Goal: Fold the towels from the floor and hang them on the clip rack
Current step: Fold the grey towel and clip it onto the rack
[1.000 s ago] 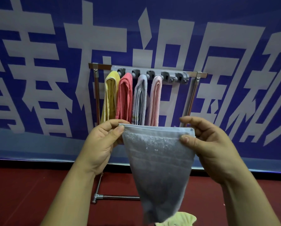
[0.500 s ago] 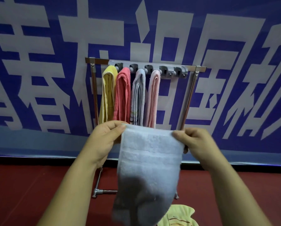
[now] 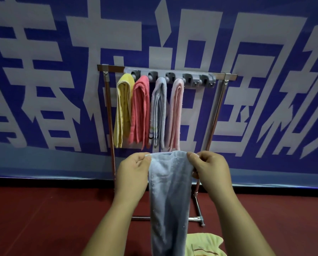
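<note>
Evidently limp, light pale-blue terry towel (image 3: 168, 191) hung below grey clip rack (image 3: 173, 77); left hand (image 3: 132, 174), right hand (image 3: 211, 172) pinched top corners.

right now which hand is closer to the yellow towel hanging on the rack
Left. The left hand is just below the yellow towel; the right hand is farther right, under the empty clips. Both pinch the blue towel.
</note>
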Demonstrator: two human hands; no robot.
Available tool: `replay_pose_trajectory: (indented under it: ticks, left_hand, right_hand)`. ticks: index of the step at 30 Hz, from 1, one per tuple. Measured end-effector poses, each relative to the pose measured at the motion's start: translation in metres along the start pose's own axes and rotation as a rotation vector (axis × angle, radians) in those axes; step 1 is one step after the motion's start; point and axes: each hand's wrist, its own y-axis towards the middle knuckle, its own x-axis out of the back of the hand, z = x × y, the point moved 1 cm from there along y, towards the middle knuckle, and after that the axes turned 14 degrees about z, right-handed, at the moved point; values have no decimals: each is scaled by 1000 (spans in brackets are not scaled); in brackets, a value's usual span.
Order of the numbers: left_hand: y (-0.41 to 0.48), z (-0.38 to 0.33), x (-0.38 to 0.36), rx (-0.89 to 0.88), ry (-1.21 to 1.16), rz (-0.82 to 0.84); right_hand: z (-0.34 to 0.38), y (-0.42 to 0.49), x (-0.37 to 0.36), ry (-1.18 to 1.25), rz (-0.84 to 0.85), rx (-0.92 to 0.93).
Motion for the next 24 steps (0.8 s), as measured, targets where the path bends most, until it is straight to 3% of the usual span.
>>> replay_pose_trajectory:
  ticks: [3, 8, 14, 18, 24]
  left_hand:
    - [-7, 1, -10, -16, -66, -8]
    - [-4, 3, 5, -8, -48, -73]
    - [-3, -14, 17, -68, -105, 53]
    - [5, -23, 26, -72, -9, 125]
    - [10, -16, 27, -52, 8, 129]
  right_hand:
    - [-2, -2, -4, 14, -3, -16]
    - [-12, -5, 13, -186, -18, -12]
    - [2, -15, 34, -162, 84, 90]
    - [4, -4, 40, -301, 133, 98]
    - [1, 8, 32, -276, 100, 74]
